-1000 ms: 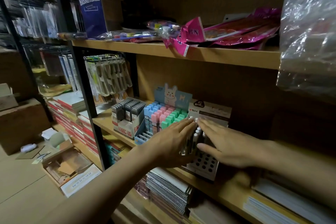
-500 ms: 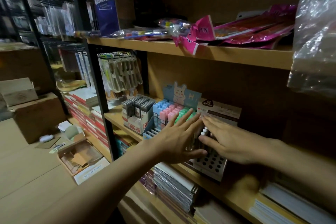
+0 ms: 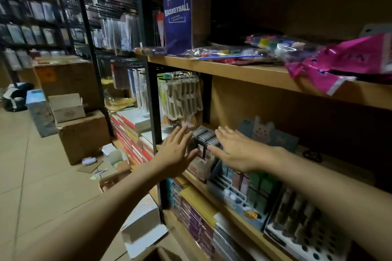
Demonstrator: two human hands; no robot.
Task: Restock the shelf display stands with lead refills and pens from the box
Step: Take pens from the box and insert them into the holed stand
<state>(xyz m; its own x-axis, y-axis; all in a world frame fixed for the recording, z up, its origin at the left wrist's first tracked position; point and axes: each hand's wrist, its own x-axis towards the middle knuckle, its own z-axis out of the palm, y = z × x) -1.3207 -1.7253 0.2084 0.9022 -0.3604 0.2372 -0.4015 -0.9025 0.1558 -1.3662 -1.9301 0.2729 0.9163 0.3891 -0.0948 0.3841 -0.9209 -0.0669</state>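
On the middle wooden shelf (image 3: 203,195) stands a white display box of dark lead refill cases (image 3: 204,144). My left hand (image 3: 176,152) is at its left side with straight, spread fingers. My right hand (image 3: 235,150) lies flat over its right side and over the blue bunny display stand (image 3: 244,193), which holds pastel refill cases. Both hands hold nothing. Further right, at the frame's lower right, a white pen stand (image 3: 301,231) with round holes carries several dark pens. An open cardboard box (image 3: 152,254) shows at the bottom edge.
A black metal upright (image 3: 154,133) stands just left of my left hand. Notebooks fill the shelf below (image 3: 197,224). The upper shelf carries a blue basketball box (image 3: 178,8) and pink packets (image 3: 343,59). Cardboard boxes (image 3: 84,135) and scraps lie on the tiled floor at left.
Both hands have moved left along the shelf, from the pen stand to the lead refill box. The view has swung left and closer to the shelf.
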